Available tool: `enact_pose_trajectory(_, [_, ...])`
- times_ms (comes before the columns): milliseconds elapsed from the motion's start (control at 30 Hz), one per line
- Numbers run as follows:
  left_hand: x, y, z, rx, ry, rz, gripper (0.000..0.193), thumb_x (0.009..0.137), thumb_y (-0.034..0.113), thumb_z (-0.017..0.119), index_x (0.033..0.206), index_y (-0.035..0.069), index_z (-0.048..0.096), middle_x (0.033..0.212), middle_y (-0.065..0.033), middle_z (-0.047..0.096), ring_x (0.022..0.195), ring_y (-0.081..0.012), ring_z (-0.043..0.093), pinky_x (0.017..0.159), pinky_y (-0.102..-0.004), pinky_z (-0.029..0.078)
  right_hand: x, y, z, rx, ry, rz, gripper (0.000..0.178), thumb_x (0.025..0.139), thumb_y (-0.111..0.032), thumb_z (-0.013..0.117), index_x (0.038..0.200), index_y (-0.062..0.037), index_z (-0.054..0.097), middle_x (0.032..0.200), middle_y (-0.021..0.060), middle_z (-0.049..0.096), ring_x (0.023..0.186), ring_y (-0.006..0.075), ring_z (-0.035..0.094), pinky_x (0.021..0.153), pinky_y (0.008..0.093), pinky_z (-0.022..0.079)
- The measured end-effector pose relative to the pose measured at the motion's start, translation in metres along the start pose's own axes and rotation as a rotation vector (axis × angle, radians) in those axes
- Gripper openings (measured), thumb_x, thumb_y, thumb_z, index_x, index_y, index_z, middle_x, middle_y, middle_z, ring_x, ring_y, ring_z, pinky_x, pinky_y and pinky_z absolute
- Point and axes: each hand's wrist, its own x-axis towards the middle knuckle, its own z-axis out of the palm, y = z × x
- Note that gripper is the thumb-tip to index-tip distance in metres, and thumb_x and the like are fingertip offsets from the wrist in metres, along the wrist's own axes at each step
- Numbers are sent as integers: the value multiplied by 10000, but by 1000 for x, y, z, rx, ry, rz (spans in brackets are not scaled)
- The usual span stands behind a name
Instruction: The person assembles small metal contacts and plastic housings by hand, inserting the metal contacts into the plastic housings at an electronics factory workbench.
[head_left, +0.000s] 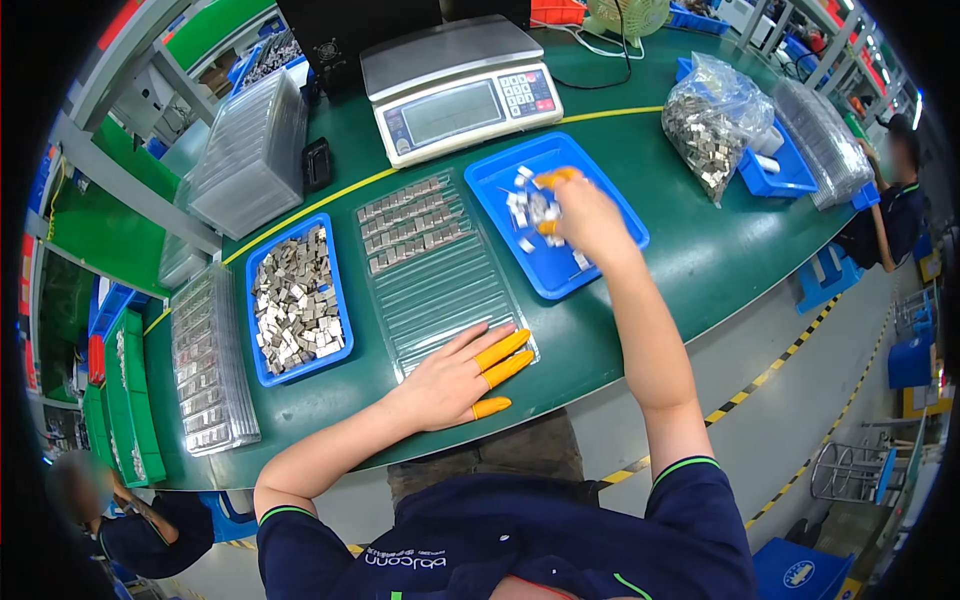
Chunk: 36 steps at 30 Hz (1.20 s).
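Observation:
My left hand [455, 375] lies flat with its fingers stretched out on the near end of a clear ribbed plastic tray [430, 300]; orange finger cots cover some of its fingers. Rows of small metal parts [410, 222] fill the tray's far end, while the near grooves are bare. My right hand [590, 215], blurred by motion, reaches into a blue tray [553, 278] holding loose silvery pieces [522, 208]. Its cot-covered thumb and finger are apart beside these pieces; whether it holds any cannot be made out.
To the left stand a blue tray [347, 340] heaped with metal parts and filled clear trays [215, 370]. Behind are a digital scale [450, 110] and stacked clear trays [250, 150]. A bag of parts [705, 130] sits at the far right. Two people sit nearby.

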Motion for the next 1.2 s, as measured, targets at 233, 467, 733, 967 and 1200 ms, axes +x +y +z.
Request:
enact_pose_trajectory(233, [-21, -1, -24, -70, 227, -23, 381, 800, 197, 616, 1160, 89, 553, 1302, -127, 462, 1246, -311, 392, 1022, -436, 329, -13, 21, -27, 38, -149, 241, 746, 559, -301, 825, 1218, -124, 525, 1211, 171, 509, 1103, 300, 499, 925, 372, 421])
enact_pose_trajectory(467, [-56, -18, -28, 101, 509, -286, 354, 687, 33, 675, 1036, 65, 624, 1226, -151, 516, 1188, -348, 451, 976, -489, 366, 12, 14, 13, 164, 229, 44, 437, 682, -147, 728, 1096, -83, 603, 1118, 148, 571, 1042, 303, 539, 883, 382, 447])
enact_pose_trajectory(733, [-78, -59, -40, 533, 599, -667, 327, 779, 74, 601, 1097, 5, 571, 1306, -179, 440, 1179, -357, 446, 982, -433, 360, 1, 5, 12, 38, 124, 208, 478, 693, -320, 743, 1086, -85, 606, 1131, 151, 539, 1078, 309, 498, 869, 388, 460])
enact_pose_trajectory(967, [-108, -96, -37, 344, 694, -1145, 332, 877, 234, 516, 1110, 4, 572, 943, -190, 622, 892, -345, 577, 863, -395, 428, 23, 5, 39, 102, 316, 36, 341, 676, -208, 753, 971, -56, 671, 915, 176, 625, 851, 322, 600, 755, 392, 481])
enact_pose_trajectory(1200, [-122, -123, -21, 389, 780, -951, 157, 742, 103, 648, 861, 2, 668, 897, -175, 621, 885, -330, 561, 815, -391, 443, 24, -8, 29, 233, 267, 223, 279, 717, -165, 730, 983, -95, 681, 810, 115, 652, 730, 254, 631, 651, 337, 495])
